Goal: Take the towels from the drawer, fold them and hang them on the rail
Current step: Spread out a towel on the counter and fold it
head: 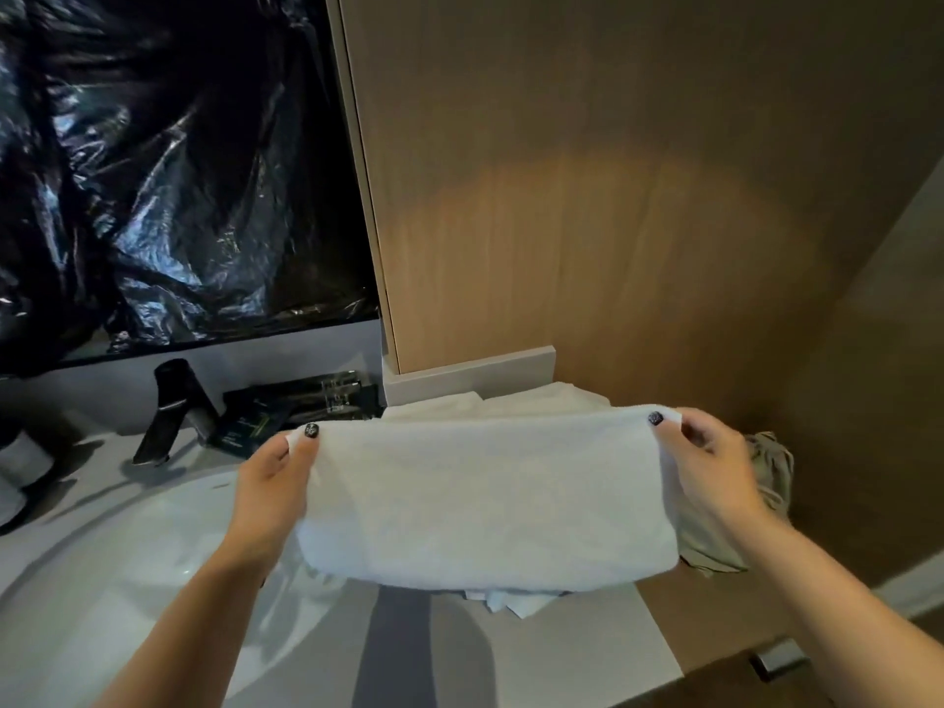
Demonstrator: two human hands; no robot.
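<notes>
I see the folded white towel (485, 498) stretched across the lower centre of frame, long axis left to right, left hand (276, 482) and right hand (710, 467) pinching its upper corners, equally near.

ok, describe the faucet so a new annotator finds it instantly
Start at the white basin on the left, below the mirror covered in black plastic sheeting. The faucet stands at the basin's far rim, left of the hands holding the white towel. It is the only tall, dark, angular piece, its spout slanting down towards the bowl, unlike the flat dark packets beside it.
</notes>
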